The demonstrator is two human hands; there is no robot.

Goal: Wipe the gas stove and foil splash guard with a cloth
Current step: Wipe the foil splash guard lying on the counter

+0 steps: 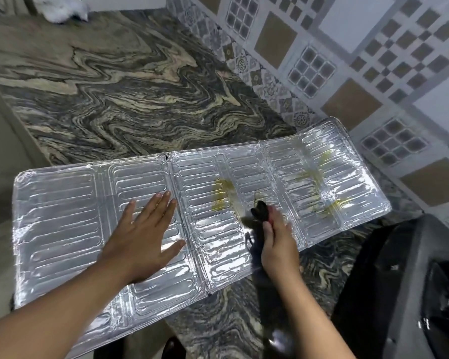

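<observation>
Two hands are on the foil splash guard (62, 216), which lies unfolded flat on the marble counter (114, 86), one end overhanging the counter's front edge. Our left hand (143, 229) presses down near the guard's middle fold with fingers spread wide and flat, holding nothing. Our right hand (278, 242) is closed around something dark (259, 209), blurred; we cannot tell whether it is the cloth or a bottle. We judge the guard-wiping step is in hand and barely begun: yellow-green grease stains (221, 194) beside the right hand, and more (319, 177) toward the guard's wall end, are not yet cleaned. The next move calls for working across those stains while the left hand keeps the light foil from sliding or buckling. The black gas stove (399, 281) sits just beyond the guard's right end, untouched. A white crumpled thing (62, 9) lies far behind the guard. Nothing blocks the stains.
</observation>
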